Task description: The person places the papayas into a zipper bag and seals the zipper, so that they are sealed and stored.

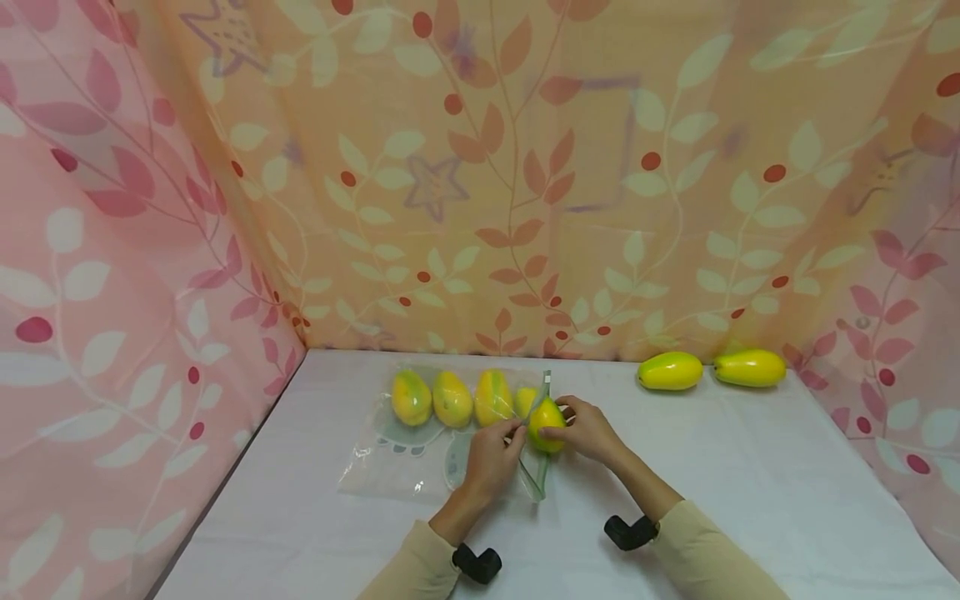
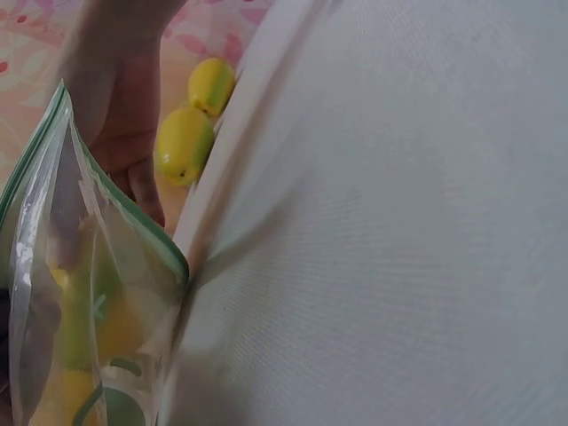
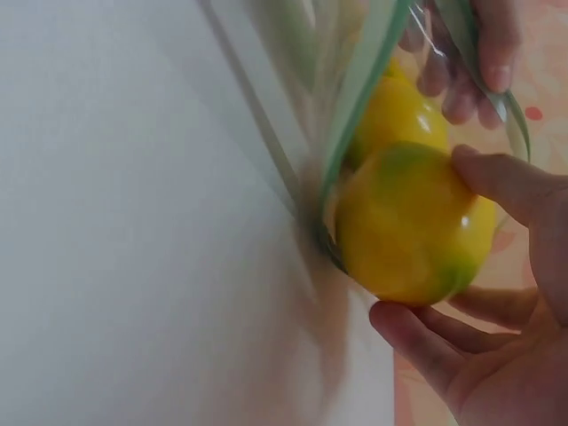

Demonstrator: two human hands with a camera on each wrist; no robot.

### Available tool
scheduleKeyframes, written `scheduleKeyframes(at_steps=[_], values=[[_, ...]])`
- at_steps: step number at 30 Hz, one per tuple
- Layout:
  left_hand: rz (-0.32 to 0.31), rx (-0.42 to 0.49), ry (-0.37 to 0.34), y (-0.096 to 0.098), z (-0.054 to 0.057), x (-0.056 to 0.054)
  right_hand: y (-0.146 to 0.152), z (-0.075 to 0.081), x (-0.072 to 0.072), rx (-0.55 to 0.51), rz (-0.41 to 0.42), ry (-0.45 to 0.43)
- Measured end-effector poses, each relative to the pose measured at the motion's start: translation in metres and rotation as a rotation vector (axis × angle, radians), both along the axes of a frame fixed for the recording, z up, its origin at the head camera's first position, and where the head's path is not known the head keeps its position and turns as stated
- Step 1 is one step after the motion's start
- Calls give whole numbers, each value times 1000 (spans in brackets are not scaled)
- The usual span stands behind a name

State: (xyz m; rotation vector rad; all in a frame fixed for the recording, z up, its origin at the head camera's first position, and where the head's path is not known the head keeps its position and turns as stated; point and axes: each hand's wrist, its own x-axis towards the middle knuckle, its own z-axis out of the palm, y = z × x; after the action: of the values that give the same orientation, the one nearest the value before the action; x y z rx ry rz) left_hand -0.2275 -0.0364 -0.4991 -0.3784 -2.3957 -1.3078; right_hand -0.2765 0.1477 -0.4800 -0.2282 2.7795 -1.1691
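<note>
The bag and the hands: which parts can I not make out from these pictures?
Head: part of the fourth fruit from the left, behind the held fruit.
Left wrist: outlines of the bagged fruit, blurred behind the bag.
Right wrist: much of the left hand, beyond the top edge.

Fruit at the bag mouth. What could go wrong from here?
1. The held fruit could snag on the green rim of the clear bag, which runs right beside it.
2. It may jam against the inner fruit just behind it.
3. If the left hand loses its pinch on the rim, the bag might sag shut before the right hand lets go.
</note>
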Motion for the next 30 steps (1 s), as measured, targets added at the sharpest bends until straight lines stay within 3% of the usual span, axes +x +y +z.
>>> scheduleKeyframes(at_steps=[8, 20, 30], values=[[10, 2, 23, 0, -1, 0, -17, -12, -3, -122, -107, 46], [6, 1, 1, 1, -2, -1, -13, -8, -2, -192, -31, -13], [-3, -12, 23, 2, -4, -2, -23, -20, -13, -311, -163, 30]])
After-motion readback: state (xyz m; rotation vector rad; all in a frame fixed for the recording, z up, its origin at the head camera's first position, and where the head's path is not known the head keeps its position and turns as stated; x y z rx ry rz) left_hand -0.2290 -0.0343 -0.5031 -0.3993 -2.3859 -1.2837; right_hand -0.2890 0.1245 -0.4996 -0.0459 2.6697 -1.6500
